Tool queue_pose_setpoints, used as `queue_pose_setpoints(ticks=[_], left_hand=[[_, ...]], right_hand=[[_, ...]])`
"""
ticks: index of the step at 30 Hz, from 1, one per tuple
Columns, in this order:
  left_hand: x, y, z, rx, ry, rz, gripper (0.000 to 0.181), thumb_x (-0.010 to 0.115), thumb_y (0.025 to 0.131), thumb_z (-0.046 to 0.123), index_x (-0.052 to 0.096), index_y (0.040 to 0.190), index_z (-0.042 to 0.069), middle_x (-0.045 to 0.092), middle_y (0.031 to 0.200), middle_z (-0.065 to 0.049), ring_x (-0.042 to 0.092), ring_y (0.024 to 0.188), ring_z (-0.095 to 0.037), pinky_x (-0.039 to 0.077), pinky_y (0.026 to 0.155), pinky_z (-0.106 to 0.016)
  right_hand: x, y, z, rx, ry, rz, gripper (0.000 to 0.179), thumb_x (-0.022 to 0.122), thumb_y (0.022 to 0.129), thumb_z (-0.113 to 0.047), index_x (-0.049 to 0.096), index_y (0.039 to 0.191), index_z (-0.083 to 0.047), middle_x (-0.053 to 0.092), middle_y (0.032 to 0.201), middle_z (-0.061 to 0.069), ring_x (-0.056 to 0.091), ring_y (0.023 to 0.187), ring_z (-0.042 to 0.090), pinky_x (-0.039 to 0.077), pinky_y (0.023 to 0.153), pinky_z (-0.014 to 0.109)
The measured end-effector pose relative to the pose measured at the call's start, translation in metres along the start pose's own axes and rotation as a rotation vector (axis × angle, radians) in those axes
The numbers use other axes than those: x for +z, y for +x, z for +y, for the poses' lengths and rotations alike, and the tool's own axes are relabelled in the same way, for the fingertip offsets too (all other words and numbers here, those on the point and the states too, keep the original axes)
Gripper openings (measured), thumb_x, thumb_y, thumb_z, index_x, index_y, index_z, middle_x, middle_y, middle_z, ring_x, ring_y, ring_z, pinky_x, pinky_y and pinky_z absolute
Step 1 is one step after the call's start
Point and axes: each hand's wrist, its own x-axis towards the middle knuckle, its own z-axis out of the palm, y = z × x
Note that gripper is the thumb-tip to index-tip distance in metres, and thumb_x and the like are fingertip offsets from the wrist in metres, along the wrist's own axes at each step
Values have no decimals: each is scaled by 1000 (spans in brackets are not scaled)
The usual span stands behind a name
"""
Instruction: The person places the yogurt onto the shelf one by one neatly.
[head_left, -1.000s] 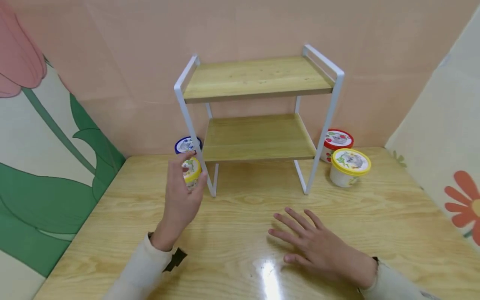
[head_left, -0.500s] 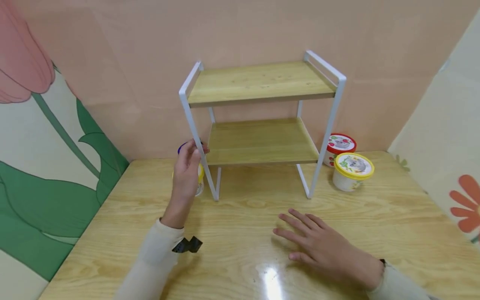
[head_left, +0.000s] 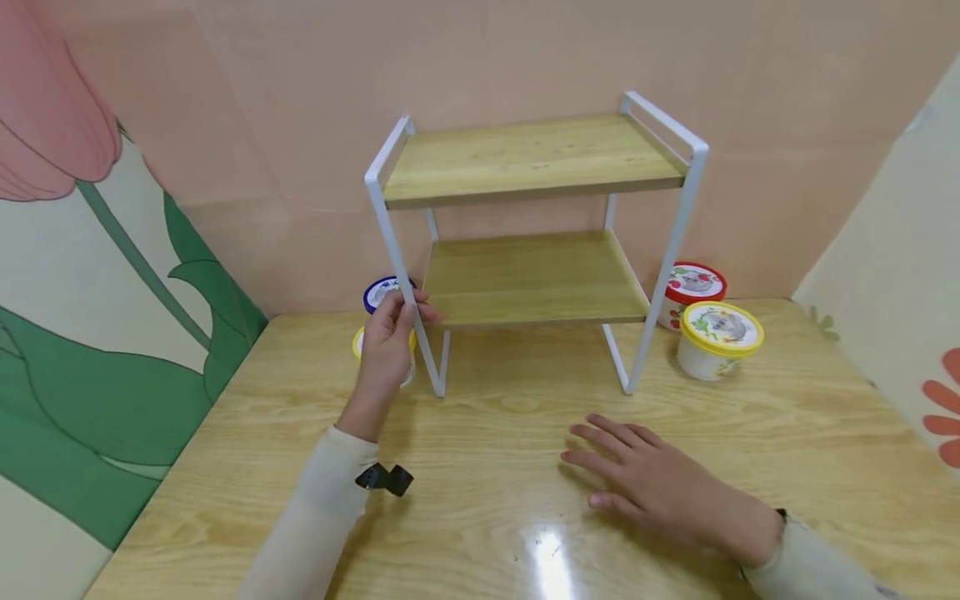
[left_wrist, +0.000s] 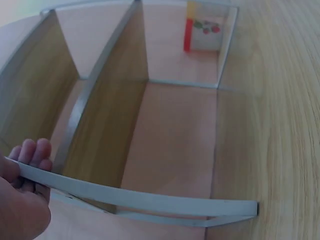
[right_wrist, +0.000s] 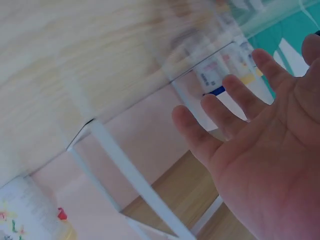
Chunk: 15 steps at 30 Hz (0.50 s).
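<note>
A two-tier shelf rack (head_left: pixel 532 162) has wooden boards and a white metal frame. My left hand (head_left: pixel 384 354) grips its front left leg (head_left: pixel 392 242). In the left wrist view, the fingers (left_wrist: pixel 37 152) curl around the white bar (left_wrist: pixel 150 198) from the far side. Low over the table, to the front right of the rack, my right hand (head_left: pixel 660 483) is spread and holds nothing. Its palm and straight fingers show in the right wrist view. Behind the left hand, a yellow-lidded tub (head_left: pixel 358 343) is mostly hidden, with a blue-lidded tub (head_left: pixel 381 292) farther back.
Right of the rack stand a yellow-lidded tub (head_left: pixel 720 337) and, behind it, a red-lidded tub (head_left: pixel 693 287). The wooden table (head_left: pixel 480 467) meets a pink backdrop (head_left: pixel 262 167) behind the rack, with flower-patterned panels at both sides.
My left hand has moved forward from beside the rack, fingers spread, and closed round its front left leg. The right hand stays about where it was. The head view has shifted slightly.
</note>
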Motion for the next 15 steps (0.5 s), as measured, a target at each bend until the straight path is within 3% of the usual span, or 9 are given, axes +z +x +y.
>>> queue_pose_setpoints(ticks=[6, 8, 11, 15], left_hand=[[0, 2, -7, 35, -15, 1, 21, 41, 105, 4, 57, 113, -8, 68, 84, 7, 70, 85, -10, 53, 97, -26], [0, 1, -8, 51, -9, 7, 21, 41, 105, 4, 56, 112, -9, 68, 84, 8, 70, 84, -9, 53, 97, -26], [0, 1, -10, 76, -6, 10, 21, 42, 105, 4, 56, 112, -10, 67, 84, 8, 70, 84, -9, 53, 97, -25], [0, 2, -10, 72, -2, 1, 21, 41, 105, 4, 55, 112, -10, 67, 85, 7, 69, 85, -8, 53, 97, -25]], right_hand=[[-3, -2, 13, 90, 62, -60, 49, 51, 100, -50, 53, 143, -26, 50, 151, 5, 43, 141, 32, 45, 105, 53], [-7, -1, 18, 116, 76, -60, 45, 51, 101, -49, 57, 139, -25, 56, 144, 3, 50, 136, 28, 47, 104, 51], [-13, 0, 25, 115, 64, 14, 37, 57, 99, -46, 65, 127, -24, 67, 125, -5, 62, 119, 19, 51, 98, 44], [-24, -2, 37, 66, 30, 205, 25, 65, 94, -39, 72, 112, -23, 72, 102, -13, 68, 96, 10, 53, 87, 36]])
